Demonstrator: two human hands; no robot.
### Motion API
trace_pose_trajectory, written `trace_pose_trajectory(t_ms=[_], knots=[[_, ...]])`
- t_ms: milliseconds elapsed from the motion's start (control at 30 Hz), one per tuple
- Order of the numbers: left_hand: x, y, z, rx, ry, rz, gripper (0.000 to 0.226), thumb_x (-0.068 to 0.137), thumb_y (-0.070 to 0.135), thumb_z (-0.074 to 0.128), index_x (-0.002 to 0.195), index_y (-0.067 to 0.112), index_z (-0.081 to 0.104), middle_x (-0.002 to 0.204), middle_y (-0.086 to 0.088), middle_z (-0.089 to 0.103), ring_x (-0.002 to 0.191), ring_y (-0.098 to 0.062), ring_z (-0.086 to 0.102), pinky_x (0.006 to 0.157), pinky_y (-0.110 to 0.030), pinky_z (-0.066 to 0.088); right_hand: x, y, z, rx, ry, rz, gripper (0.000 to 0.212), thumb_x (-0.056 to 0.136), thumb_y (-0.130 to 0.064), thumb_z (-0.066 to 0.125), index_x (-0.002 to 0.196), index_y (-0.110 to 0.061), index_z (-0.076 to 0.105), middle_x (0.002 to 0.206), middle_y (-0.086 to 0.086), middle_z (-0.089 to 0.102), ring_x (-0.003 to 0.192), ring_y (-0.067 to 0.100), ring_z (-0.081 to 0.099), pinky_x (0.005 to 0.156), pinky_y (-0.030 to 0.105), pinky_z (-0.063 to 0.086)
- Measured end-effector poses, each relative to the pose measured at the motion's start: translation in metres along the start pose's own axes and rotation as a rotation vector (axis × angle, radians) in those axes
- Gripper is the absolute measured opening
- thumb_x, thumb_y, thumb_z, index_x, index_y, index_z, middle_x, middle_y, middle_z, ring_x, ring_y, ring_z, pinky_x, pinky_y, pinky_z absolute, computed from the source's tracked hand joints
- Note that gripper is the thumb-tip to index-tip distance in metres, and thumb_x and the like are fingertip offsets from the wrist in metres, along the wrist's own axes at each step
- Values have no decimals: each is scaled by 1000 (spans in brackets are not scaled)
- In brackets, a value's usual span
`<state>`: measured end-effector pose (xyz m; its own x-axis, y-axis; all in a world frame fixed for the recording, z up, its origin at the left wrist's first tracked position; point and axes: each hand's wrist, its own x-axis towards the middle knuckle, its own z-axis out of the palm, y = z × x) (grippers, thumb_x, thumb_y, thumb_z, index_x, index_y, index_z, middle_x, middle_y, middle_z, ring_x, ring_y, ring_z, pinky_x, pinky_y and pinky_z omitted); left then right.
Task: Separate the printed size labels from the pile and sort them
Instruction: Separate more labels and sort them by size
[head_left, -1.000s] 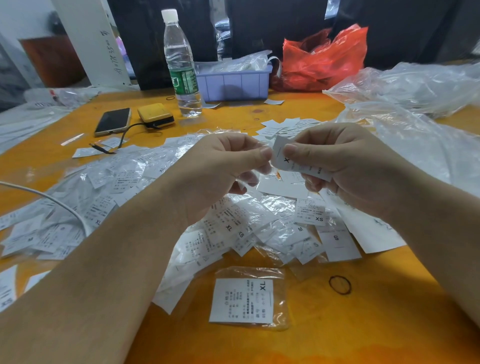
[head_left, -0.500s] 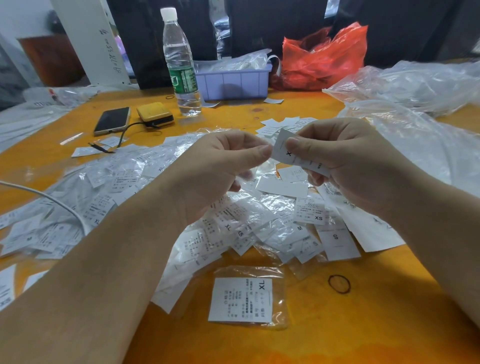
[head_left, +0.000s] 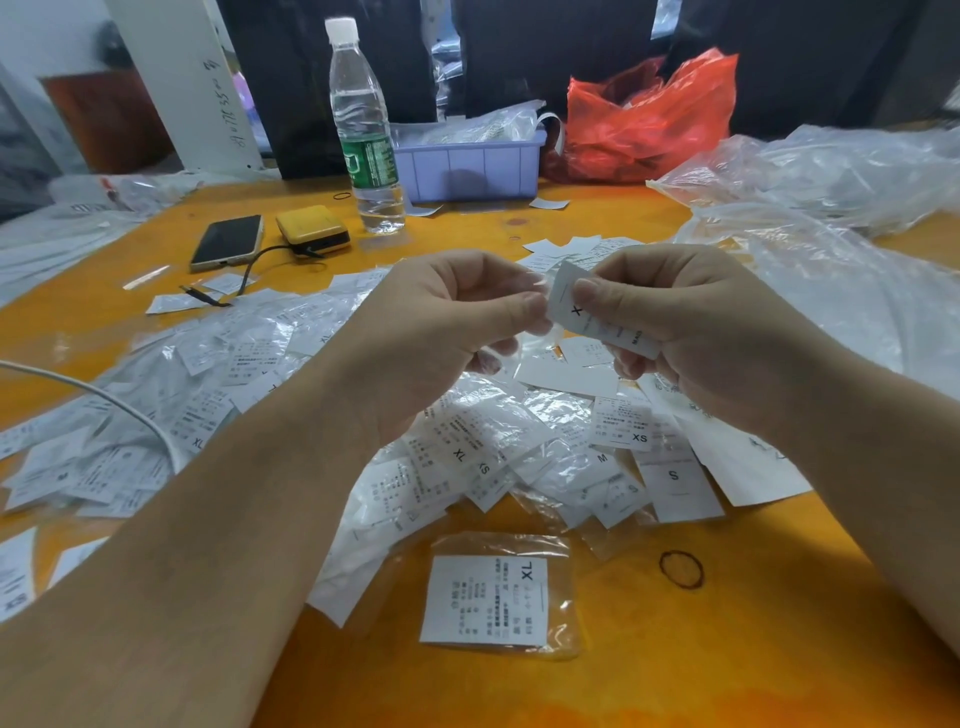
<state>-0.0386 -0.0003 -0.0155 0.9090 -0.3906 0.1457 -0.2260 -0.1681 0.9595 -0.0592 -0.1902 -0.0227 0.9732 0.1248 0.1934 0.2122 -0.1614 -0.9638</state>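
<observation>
Fingers (head_left: 587, 291) of both hands pinch a thin rectangular paper label (head_left: 597, 319).

Two bare forearms enter from the lower corners of the view, with no sleeve, cuff, watch, bracelet or ring on any part that shows. The left hand (head_left: 441, 322) is broad across the back, with smooth knuckles and a short, rounded thumbnail. Two of its lower fingertips carry longer nails with a pale, glossy finish. The right hand (head_left: 691, 322) shows a short, plain thumbnail and soft creases over the knuckles. Both wrists are unadorned. The forearms look smooth, with no marks, tattoos or bandages to be made out on them.
</observation>
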Motion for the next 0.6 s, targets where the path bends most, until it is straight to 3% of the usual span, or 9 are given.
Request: trace_pose_trajectory(t_ms=[267, 600], knots=[[0, 1, 0, 65, 78, -21, 15, 83, 34, 67, 87, 20, 71, 75, 11, 70, 67, -1, 60, 61, -21, 50, -1, 0, -2, -4, -123, -18, 20, 72, -25, 68, 78, -6, 70, 67, 4, 61, 52, 14, 46, 47, 22, 41], [0, 0, 0, 62, 26, 0, 9, 90, 24, 65, 89, 18, 71, 69, 8, 69, 65, -7, 58, 59, -23, 47, 0, 3, -3, -31, -228, -17, 21, 73, -25, 75, 78, -5, 72, 75, 11, 62, 61, 18, 50, 49, 23, 41]])
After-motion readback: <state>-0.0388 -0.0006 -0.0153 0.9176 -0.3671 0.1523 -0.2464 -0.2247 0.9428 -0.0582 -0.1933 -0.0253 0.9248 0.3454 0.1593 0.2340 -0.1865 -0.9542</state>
